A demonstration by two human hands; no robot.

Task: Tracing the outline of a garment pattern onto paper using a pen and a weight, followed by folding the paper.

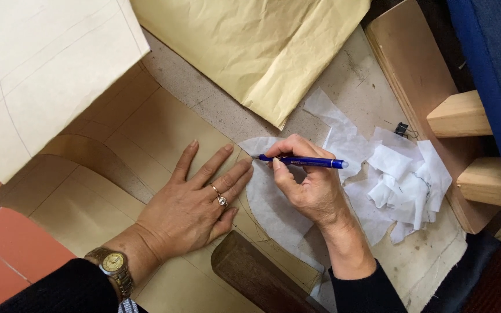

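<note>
My left hand (195, 200) lies flat with fingers spread on a brown paper pattern piece (158, 130), pressing it down; it wears a ring and a wristwatch (111, 264). My right hand (308, 185) grips a blue pen (302, 162) with its tip at the curved edge of the brown pattern, just beyond my left fingertips. Under the pattern's edge lies a thin white sheet of fabric (273, 208).
A crumpled yellow paper (262, 46) and a cream sheet with drawn lines (36, 69) lie at the top. White fabric scraps (404, 179) and a small black binder clip (401, 128) sit to the right. A wooden board (413, 69) borders the table; a dark wooden piece (250, 275) is nearest me.
</note>
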